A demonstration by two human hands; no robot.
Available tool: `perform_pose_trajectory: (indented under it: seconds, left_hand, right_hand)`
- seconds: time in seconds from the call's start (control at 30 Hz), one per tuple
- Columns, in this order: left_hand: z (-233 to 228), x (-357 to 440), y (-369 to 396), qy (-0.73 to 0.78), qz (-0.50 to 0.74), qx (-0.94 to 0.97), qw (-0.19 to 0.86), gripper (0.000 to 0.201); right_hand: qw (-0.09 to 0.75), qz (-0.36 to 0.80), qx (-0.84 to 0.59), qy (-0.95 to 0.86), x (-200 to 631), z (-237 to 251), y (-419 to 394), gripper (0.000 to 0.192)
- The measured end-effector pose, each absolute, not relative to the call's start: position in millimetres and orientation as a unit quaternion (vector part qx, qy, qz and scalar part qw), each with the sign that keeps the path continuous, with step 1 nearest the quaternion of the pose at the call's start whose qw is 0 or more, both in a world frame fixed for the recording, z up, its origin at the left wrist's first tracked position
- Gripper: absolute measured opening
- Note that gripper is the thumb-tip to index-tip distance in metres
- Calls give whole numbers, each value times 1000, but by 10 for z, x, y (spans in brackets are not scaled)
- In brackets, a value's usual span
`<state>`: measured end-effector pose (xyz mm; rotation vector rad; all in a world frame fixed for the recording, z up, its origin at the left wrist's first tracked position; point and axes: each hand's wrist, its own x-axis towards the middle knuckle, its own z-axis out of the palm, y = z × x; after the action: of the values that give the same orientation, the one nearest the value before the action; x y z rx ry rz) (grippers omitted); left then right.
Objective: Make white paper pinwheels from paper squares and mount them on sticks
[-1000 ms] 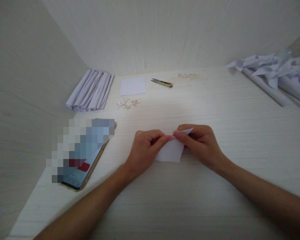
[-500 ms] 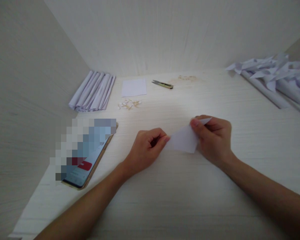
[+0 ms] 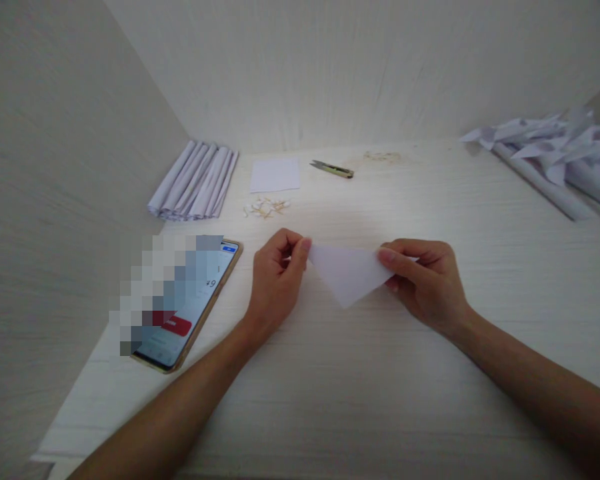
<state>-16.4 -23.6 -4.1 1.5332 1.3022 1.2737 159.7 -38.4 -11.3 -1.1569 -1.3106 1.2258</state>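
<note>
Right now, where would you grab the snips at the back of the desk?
By the yellow handle end of the snips, coming from above right. They lie flat, blades pointing left toward the paper square, so the handle is the blunt, open side.

We see matt white paper in the triangle (image 3: 349, 272), thin and smooth with a crisp fold. The desk (image 3: 380, 400) looks like pale wood-grain laminate, faintly streaked and matt. At its far edge the rolls (image 3: 195, 181) and the square sheet (image 3: 275, 175) are the same matt paper; the snips (image 3: 332, 169) look metal. The phone (image 3: 190, 307) has a glossy glass screen.
</note>
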Motion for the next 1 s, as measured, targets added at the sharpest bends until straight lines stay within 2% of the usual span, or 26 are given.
perform_pose_trajectory:
  seconds: [0.17,0.27,0.43,0.53,0.87,1.0]
  left_hand:
    - [-40,-152,-194,516,550,532,386,18]
    - [-18,-104,-233,503,526,523,445,17]
    - [17,-29,-331,477,412,555,543,20]
    - [17,-25,-344,481,398,546,559,24]
    - [-64,-174,-149,557,574,420,429,26]
    - [-73,-211,-110,548,623,367,421,25]
  right_hand:
    - [320,552,-419,-646,1523,9,-432,25]
    - [282,546,-401,-679,1486,46,-452,25]
    - [306,535,-397,-680,1470,21,-469,26]
    - [316,526,-403,-679,1459,25,-466,26]
    - [370,507,-409,-663,1508,7,-456,23]
    - [464,494,-436,-592,1568,-57,-460,25]
